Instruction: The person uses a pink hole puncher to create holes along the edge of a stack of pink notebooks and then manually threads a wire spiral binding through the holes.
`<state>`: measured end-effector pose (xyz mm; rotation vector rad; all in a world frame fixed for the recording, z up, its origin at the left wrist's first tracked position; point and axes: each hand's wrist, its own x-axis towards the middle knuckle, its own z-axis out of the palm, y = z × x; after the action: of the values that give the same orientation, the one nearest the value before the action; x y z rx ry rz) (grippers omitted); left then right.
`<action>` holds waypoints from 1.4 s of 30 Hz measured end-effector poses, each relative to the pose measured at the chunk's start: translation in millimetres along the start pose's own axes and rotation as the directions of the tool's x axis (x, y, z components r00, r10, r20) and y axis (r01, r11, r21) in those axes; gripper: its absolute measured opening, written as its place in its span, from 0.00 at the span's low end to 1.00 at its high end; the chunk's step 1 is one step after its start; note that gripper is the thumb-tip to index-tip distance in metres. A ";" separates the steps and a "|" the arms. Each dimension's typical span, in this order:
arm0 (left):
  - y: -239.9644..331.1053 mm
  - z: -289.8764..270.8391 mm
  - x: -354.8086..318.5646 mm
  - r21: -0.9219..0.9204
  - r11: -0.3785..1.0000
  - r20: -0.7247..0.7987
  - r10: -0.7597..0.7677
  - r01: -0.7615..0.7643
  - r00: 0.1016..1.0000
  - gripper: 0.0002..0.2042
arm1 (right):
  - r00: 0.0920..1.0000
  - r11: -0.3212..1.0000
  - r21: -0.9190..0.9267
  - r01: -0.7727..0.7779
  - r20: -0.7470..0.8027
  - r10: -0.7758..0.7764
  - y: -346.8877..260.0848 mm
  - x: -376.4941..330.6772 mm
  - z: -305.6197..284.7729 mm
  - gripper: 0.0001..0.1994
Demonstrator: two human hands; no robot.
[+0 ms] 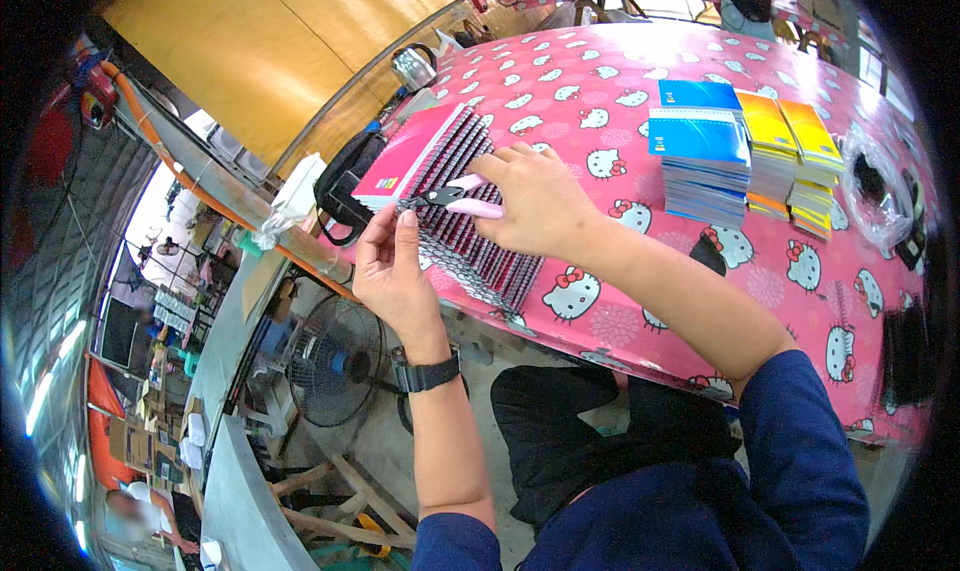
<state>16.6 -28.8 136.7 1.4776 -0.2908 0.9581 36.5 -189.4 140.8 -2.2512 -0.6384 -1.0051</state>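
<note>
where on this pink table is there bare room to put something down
Bare tablecloth lies beyond the right hand, between the kettle and the blue notebooks. Crowded: the near edge under the spiral notebooks, and the right side by the yellow stacks.

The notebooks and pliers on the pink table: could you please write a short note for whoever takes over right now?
Right hand: closed on pink-handled pliers, tips at the wire binding.
Left hand: fingers up at the plier tips, steadying the end of the row of spiral notebooks, which leans at the table edge.
Blue stack and yellow stack stand apart, further right.
Done and left: cannot tell how many bindings are finished; the row is in hand.
</note>
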 end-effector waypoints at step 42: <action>-26.2 32.3 -7.3 0.464 0.836 -0.102 0.379 -0.293 0.920 0.17 | 0.990 1.000 0.010 -0.028 0.137 0.027 3.9 -6.8 -1.6 0.14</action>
<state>42.4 -56.2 117.6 1.7631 -0.2040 1.5222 34.1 -194.6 135.2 -2.3265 -0.6678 -0.8365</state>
